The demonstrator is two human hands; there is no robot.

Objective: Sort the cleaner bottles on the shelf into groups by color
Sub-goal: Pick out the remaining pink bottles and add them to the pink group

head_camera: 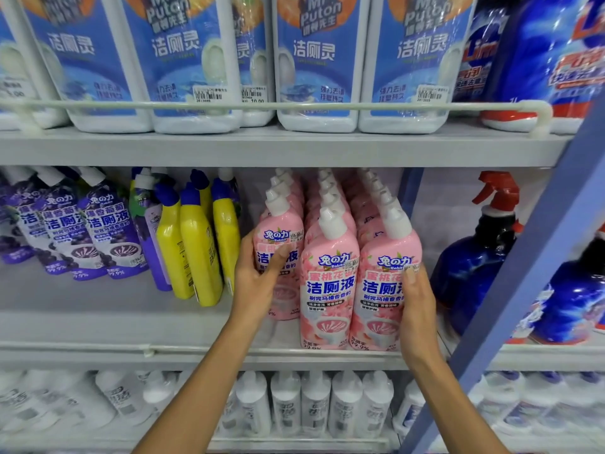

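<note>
While the pink cleaner bottles [329, 280] stand upright in three rows on the middle shelf [98, 322], right of the yellow bottles [196, 250], the left hand [258, 280] wraps its fingers [280, 257] round the leftmost front bottle [278, 234], set slightly farther back; the right hand [417, 306] clasps the rightmost front bottle [383, 290] by its outer side.

Top shelf [262, 149]: blue-labelled bottles [314, 60] in a row behind a rail [262, 105], dark blue bottles [540, 44] at the right end
Middle shelf [82, 309]: purple bottles [108, 231] leaning at left, yellow bottles [196, 250] beside them, pink bottles [330, 283] upright in rows, blue spray bottle [474, 267] at right
Bottom shelf [294, 443]: white bottles [314, 401] standing close together
</note>
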